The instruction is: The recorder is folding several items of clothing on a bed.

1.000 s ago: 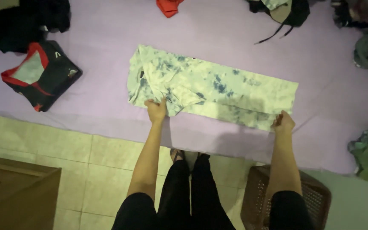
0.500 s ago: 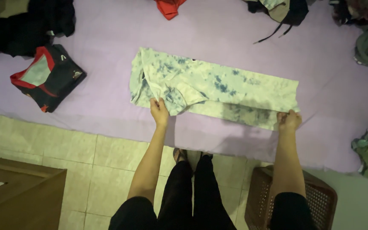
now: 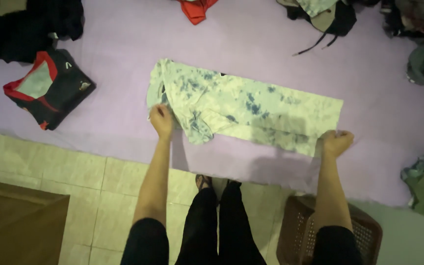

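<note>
A pale tie-dye shirt (image 3: 244, 110), folded into a long strip, lies across the middle of the purple sheet (image 3: 123, 44). The left hand (image 3: 161, 120) pinches its near left corner; the right hand (image 3: 335, 143) grips its near right corner. A folded black-and-red garment (image 3: 50, 88) lies far left.

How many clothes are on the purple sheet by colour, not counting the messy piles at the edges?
Blue-and-white tie-dye garment, held by the left hand and right hand: 1
Black-and-red folded garment: 1
Red-orange garment: 1
Total: 3
</note>
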